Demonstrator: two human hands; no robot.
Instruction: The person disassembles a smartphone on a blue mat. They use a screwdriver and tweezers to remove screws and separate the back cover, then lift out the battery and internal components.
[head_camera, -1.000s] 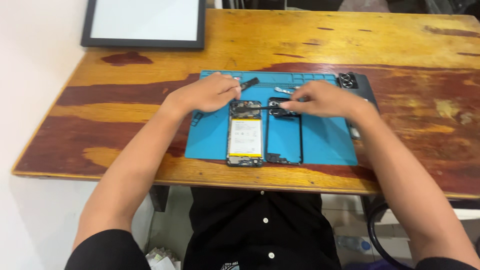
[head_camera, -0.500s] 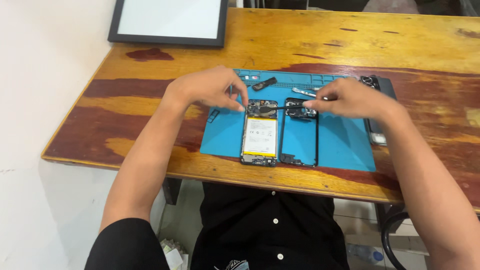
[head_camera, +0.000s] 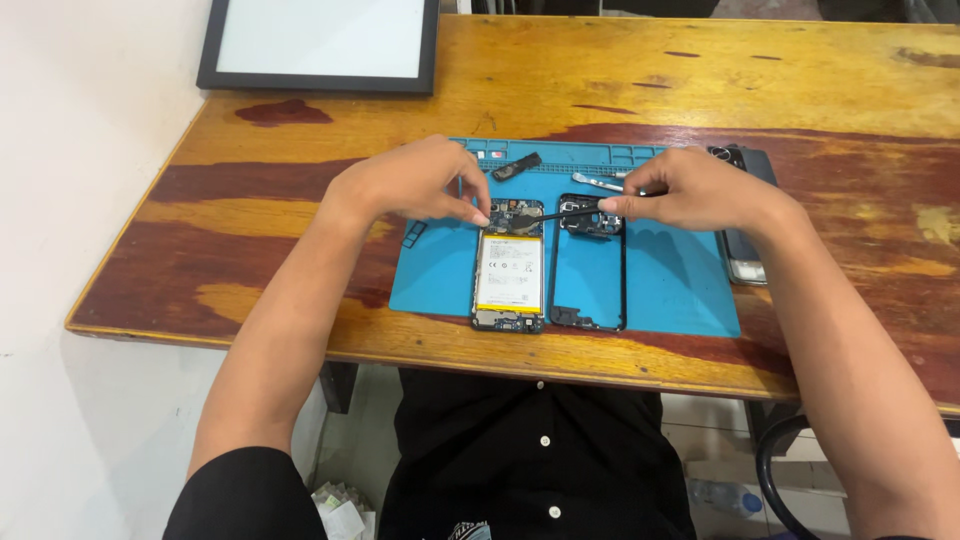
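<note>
An opened phone (head_camera: 509, 266) with a white battery lies on a blue work mat (head_camera: 660, 280). Beside it on the right lies its black frame (head_camera: 588, 268). My left hand (head_camera: 412, 182) rests at the phone's top left corner, fingertips touching the circuit board area. My right hand (head_camera: 688, 188) pinches a thin black tool (head_camera: 558, 213) whose tip points left toward the top of the phone, passing over the frame's upper end.
A small black part (head_camera: 516, 166) and a silvery strip (head_camera: 598, 183) lie at the mat's far edge. A phone back cover (head_camera: 745, 215) sits at the mat's right. A black-framed white panel (head_camera: 322, 45) lies at the wooden table's (head_camera: 250, 210) far left.
The view has shifted so the table sits further right and lower. Both hands stay at the top of the phone and frame, with only slight movement of the tool.
</note>
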